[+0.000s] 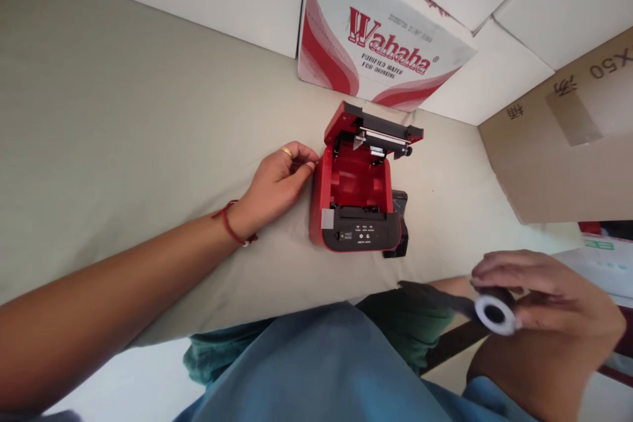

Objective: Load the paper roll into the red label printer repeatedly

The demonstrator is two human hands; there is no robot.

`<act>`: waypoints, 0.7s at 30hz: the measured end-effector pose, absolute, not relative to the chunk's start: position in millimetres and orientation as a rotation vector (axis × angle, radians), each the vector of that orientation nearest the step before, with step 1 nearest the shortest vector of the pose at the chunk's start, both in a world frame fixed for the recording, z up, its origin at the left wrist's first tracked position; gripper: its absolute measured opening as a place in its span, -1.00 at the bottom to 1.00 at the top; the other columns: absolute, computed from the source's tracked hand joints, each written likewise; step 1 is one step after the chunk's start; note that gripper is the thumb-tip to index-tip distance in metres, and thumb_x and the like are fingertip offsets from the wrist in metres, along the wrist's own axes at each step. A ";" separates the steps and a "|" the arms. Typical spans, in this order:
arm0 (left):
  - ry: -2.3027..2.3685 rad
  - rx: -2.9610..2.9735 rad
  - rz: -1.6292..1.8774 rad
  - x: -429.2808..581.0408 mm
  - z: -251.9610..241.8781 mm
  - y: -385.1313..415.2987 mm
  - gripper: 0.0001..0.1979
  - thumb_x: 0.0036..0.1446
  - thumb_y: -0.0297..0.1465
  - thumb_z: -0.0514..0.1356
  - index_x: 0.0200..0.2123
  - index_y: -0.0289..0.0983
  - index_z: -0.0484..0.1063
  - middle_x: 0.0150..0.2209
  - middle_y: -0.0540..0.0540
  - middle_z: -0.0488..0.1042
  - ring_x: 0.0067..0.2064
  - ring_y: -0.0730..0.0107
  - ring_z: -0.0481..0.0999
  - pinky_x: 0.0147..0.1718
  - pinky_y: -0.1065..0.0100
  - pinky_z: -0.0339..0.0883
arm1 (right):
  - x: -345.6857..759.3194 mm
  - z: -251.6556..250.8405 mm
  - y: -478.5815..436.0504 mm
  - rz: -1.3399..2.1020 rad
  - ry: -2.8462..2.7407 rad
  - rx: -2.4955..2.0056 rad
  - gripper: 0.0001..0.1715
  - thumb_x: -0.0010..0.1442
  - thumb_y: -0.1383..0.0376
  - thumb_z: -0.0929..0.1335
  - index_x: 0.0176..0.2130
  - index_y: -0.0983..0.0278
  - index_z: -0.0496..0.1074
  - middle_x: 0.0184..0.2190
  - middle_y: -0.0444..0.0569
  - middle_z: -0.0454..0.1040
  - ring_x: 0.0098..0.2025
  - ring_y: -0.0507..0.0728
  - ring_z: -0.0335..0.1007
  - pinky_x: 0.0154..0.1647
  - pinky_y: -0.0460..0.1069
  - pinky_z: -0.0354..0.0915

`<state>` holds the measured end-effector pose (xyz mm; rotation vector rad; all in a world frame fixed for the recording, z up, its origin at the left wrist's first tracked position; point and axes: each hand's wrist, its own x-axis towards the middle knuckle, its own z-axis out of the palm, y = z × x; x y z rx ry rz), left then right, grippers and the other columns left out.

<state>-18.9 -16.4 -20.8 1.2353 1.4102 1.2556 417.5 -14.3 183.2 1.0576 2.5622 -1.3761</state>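
Observation:
A small red printer [353, 194] with a black front panel lies on a pale green cloth, its lid swung open and its paper bay empty. My left hand [277, 184] rests against the printer's left side, fingertips pinched together at its edge; what they hold, if anything, is too small to name. My right hand [544, 297] hovers low at the right, near my lap, closed around a white paper roll [496, 313] with a dark core. A dark strip trails from the roll to the left.
A white and red Wahaha water carton [376, 33] stands behind the printer. A brown cardboard box [564, 138] sits at the right. A black object [399, 224] lies against the printer's right side. The pale green cloth [123, 145] stretches left.

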 end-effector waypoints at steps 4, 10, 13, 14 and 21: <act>1.572 1.318 1.401 -16.5 -20.4 -22.7 -0.73 0.45 -0.11 0.27 0.07 -0.11 0.55 0.12 -0.17 0.65 0.00 0.11 0.65 0.06 0.04 0.64 | 348.8 173.4 -11.8 -1.414 2.687 1.227 -0.62 0.45 0.01 0.59 0.19 -0.04 0.83 -0.02 0.05 0.88 -0.19 0.26 0.81 -0.22 0.10 0.69; 1.582 1.933 1.790 -18.7 -19.4 -57.1 -0.65 0.55 -0.04 0.17 0.22 -0.01 0.56 0.15 -0.19 0.61 0.38 -0.17 0.57 0.52 -0.34 0.39 | 249.7 111.3 8.9 -0.935 2.852 1.562 -0.56 0.48 0.15 0.49 0.27 0.13 0.72 0.06 0.05 0.81 -0.15 0.25 0.71 0.01 0.17 0.64; 1.311 2.296 1.625 -16.7 -19.1 -76.0 -0.57 0.49 -0.01 0.21 0.30 0.10 0.61 0.08 -0.10 0.71 0.33 -0.17 0.66 0.52 -0.34 0.41 | 234.9 98.2 20.7 -0.771 2.854 1.527 -0.56 0.45 0.21 0.49 0.26 0.12 0.73 0.20 0.11 0.76 0.15 0.41 0.72 0.28 0.31 0.60; 1.219 2.374 1.557 -14.7 -19.0 -80.5 -0.54 0.48 -0.02 0.24 0.35 0.14 0.60 0.07 -0.06 0.74 0.29 -0.13 0.69 0.52 -0.28 0.42 | 232.4 96.8 23.2 -0.707 2.853 1.509 -0.56 0.44 0.21 0.50 0.25 0.10 0.74 0.23 0.12 0.74 0.21 0.44 0.70 0.32 0.33 0.58; 0.977 2.442 1.481 3.5 -17.6 -88.6 -0.21 0.49 -0.30 0.35 0.68 0.18 0.26 0.25 0.10 0.80 0.32 0.14 0.77 0.62 0.07 0.35 | 213.1 99.7 23.3 -0.332 2.656 1.620 -0.57 0.40 0.24 0.53 0.22 0.06 0.78 0.23 0.17 0.72 0.06 0.50 0.71 0.08 0.35 0.58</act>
